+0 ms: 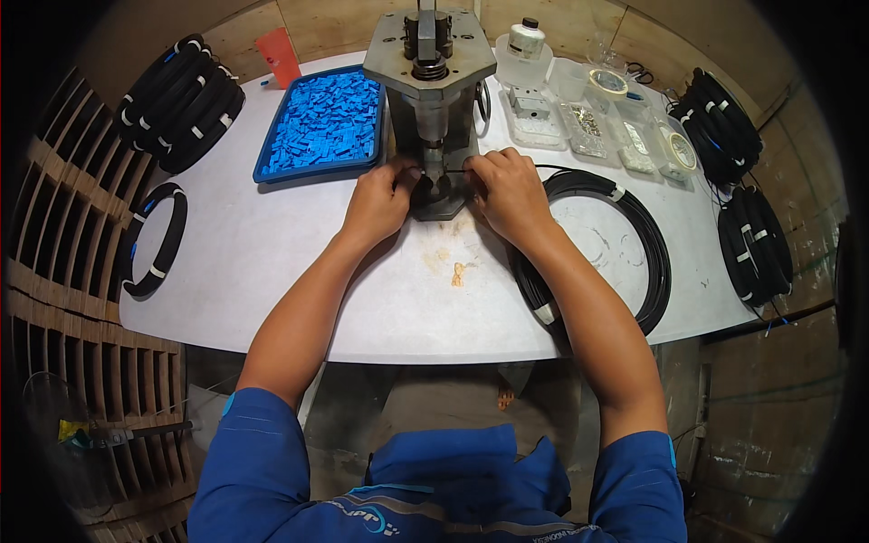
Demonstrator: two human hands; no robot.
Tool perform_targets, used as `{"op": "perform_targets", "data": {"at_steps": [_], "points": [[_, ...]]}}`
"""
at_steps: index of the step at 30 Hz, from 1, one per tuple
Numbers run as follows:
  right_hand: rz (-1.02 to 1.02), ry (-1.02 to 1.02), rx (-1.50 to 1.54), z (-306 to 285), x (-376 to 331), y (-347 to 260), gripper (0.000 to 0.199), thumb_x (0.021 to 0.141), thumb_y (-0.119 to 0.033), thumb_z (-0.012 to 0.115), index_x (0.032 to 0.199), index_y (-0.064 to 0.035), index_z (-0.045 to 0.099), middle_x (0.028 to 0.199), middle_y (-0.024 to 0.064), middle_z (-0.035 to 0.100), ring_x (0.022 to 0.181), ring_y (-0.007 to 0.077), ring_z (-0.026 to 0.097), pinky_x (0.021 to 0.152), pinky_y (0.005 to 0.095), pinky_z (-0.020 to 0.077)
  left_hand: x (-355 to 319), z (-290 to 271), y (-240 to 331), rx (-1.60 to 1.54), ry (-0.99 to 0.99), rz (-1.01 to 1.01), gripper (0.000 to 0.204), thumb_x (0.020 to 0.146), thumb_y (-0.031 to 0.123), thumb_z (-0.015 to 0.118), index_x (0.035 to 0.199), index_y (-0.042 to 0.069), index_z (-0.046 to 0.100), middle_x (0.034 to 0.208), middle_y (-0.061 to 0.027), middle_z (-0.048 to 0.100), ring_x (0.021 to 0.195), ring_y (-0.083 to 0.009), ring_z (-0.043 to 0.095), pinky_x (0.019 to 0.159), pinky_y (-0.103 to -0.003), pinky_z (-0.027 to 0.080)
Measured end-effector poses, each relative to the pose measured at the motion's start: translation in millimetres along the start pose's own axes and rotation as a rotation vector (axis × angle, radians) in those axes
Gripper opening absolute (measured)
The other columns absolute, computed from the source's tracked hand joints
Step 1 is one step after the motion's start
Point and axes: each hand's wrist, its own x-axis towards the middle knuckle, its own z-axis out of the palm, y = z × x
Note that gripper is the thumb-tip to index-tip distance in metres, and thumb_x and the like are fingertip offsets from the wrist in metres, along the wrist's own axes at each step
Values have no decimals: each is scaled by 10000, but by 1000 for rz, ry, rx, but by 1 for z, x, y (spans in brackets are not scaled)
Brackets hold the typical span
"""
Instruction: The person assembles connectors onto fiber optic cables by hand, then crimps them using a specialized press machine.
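A metal bench press [431, 109] stands upright at the table's middle, its ram coming down over a small base. On the left side of the ram, my left hand [382, 197] is closed, thumb and fingertips pinched by the tooling; what they hold is too small to make out. Opposite it, my right hand [509, 192] pinches a thin black cable [455, 171], whose tip reaches in under the ram. Behind that hand the cable seems to run to a black cable coil [655, 249], bound with white tape and partly covered by my right forearm.
Left of the press sits a dark blue tray [317, 172] of small blue pieces. Bundled black coils [181, 104] and a single coil [172, 231] lie farther left. Clear containers [584, 131] with small parts and tape rolls, plus more coils [720, 127], occupy the right.
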Motion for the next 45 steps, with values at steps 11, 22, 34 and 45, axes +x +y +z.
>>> {"op": "perform_targets", "data": {"at_steps": [11, 22, 34, 45], "points": [[-5, 7, -7, 2, 0, 0, 328, 728, -126, 799, 1030, -112, 672, 947, 67, 682, 994, 298, 620, 847, 427, 475, 0, 0, 0, 4, -2, 6, 234, 999, 184, 612, 1113, 4, 707, 955, -232, 726, 896, -376, 723, 806, -411, 541], [5, 4, -2, 1, 1, 0, 296, 752, -108, 786, 1025, -104, 671, 943, 74, 687, 989, 300, 625, 846, 428, 477, 0, 0, 1, -17, 6, 19, 227, 985, 167, 623, 1113, 1, 710, 954, -211, 733, 867, -336, 723, 801, -393, 543], [9, 4, 9, 1, 1, 0, 296, 758, -102, 782, 1033, -100, 672, 947, 79, 692, 995, 304, 629, 845, 432, 479, 0, 3, -5, -97, 29, 3, 262, 964, 192, 622, 1153, 33, 710, 999, -239, 736, 912, -381, 735, 819, -417, 562], [-17, 46, 39, 1, 1, 0, 181, 819, -98, 721, 994, -86, 675, 899, 97, 689, 949, 318, 633, 815, 445, 481, 0, 1, -2, -53, 1, 12, 229, 960, 153, 631, 1124, 12, 705, 965, -203, 743, 888, -323, 733, 800, -391, 555]]}}
